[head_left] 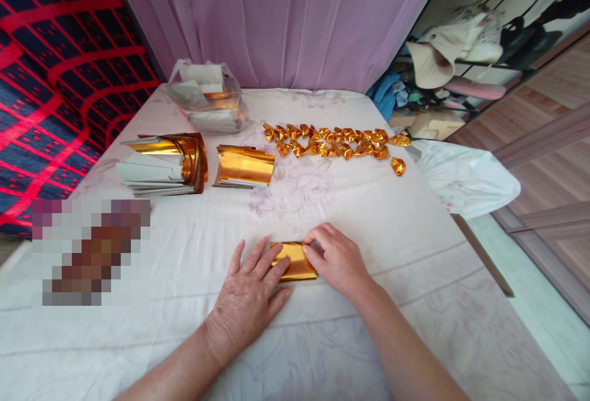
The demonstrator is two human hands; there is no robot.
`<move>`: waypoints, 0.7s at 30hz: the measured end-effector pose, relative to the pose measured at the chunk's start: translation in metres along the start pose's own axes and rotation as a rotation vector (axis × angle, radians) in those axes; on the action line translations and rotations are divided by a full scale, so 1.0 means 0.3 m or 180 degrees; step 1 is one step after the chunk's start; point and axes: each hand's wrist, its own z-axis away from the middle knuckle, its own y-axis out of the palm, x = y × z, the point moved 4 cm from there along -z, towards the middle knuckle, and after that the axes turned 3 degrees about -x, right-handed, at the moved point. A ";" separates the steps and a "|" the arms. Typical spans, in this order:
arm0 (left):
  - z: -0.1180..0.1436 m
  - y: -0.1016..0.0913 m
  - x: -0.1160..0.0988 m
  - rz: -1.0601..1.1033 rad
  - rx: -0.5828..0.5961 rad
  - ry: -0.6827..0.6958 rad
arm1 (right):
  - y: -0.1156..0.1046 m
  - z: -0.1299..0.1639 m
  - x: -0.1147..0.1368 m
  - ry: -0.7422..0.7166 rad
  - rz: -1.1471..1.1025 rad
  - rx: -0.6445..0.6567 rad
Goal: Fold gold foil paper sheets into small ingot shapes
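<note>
A sheet of gold foil paper (298, 268), creased into a small rectangle, lies flat on the cloth-covered table in front of me. My left hand (246, 290) rests palm down with its fingers spread, the fingertips pressing on the left part of the paper. At the paper's upper right corner, my right hand (340, 263) has thumb and index finger pinched on the edge. The folded gold pieces (345, 150) stand farther back in two rough rows, with one single piece (397, 166) set apart nearer to me.
Gold foil sheets stand as a thick bundle (196, 164) and a smaller curved stack (246, 166) at the back left. Behind them is a plastic bag (237, 97) of more sheets. A blurred-out item (94, 253) lies left. A white bag (479, 177) hangs by the right edge.
</note>
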 end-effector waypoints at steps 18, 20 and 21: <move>0.000 0.002 -0.001 0.0054 -0.0002 0.0013 | 0.003 0.004 0.000 0.0291 -0.0395 -0.0005; 0.001 -0.003 0.002 0.0053 0.0001 0.0057 | 0.002 0.005 0.003 0.0064 -0.0640 -0.0199; 0.002 -0.008 0.005 0.0072 0.0005 0.0084 | -0.001 0.005 0.006 -0.0070 -0.0745 -0.0304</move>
